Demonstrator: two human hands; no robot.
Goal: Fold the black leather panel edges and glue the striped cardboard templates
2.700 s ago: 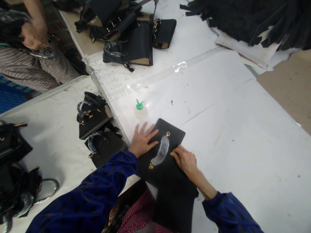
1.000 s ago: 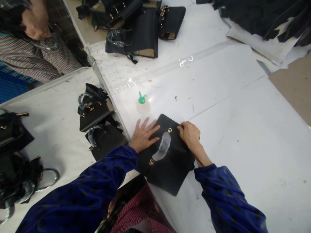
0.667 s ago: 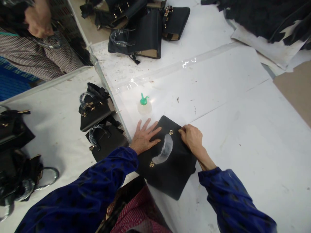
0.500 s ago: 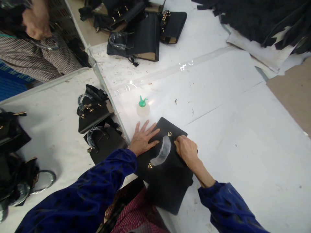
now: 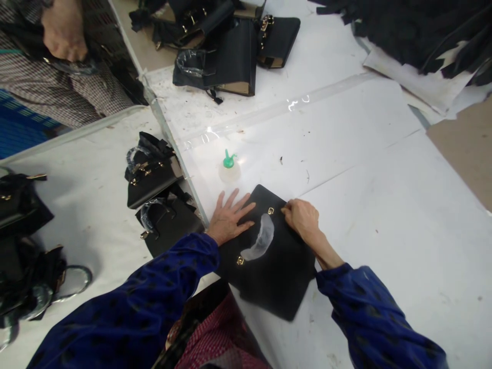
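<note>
A black leather bag piece (image 5: pixel 284 261) lies on the white table in front of me. Its handle (image 5: pixel 262 239) is wrapped in whitish film and runs between two gold fittings. My left hand (image 5: pixel 229 218) is spread flat on the piece's left edge, fingers apart. At the upper right edge my right hand (image 5: pixel 302 218) is closed, thumb and fingers pinching the black edge. A translucent bottle (image 5: pixel 229 171) with a green nozzle stands just beyond my left hand.
Finished-looking black bags (image 5: pixel 230 61) are piled at the top. More bags (image 5: pixel 154 174) lie left of the table seam, others at the far left. Black strips (image 5: pixel 415 31) cover the upper right. Another person's hand (image 5: pixel 65 33) rests on a dark item at upper left.
My right hand has moved slightly up along the edge, and the lower part of the black piece has swung up and to the right. The other person's hand has shifted. My left hand stays spread.
</note>
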